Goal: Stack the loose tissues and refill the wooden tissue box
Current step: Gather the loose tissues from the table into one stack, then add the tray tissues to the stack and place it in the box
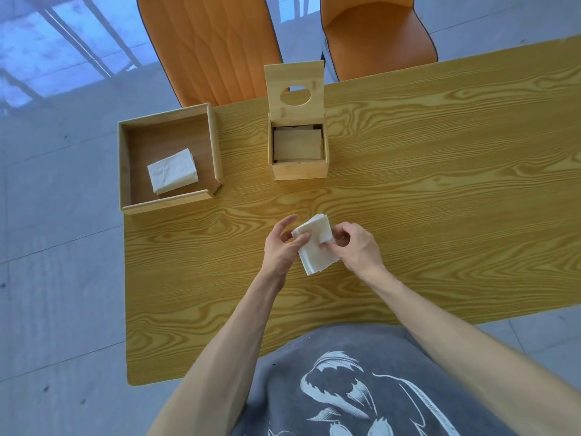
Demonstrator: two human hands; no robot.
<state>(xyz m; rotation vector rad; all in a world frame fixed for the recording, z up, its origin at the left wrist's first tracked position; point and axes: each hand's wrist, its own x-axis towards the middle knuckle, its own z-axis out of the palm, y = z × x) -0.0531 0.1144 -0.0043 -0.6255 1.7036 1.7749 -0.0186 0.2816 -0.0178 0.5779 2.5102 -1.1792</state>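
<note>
I've got the tissue stack (315,247) pinched in my L hand (280,247) & R hand (356,245) just above the table (408,184); square edges first, w/ light pressure, before the open wooden tissue box (298,149).

The tray (217,143) sits on the table (440,190) at its far left corner, with a stack of tissues (173,175) lying inside it toward the near side. The tissue box (298,169) stands to the right of the tray, apart from it, near the far edge; its lid (295,86) is raised upright at the back, and tissues (298,144) lie inside. Nearer the person, in front of the box, a second tissue stack (316,247) lies between the left hand (281,247) and the right hand (358,247), and two chairs (217,45) stand behind the table.
</note>
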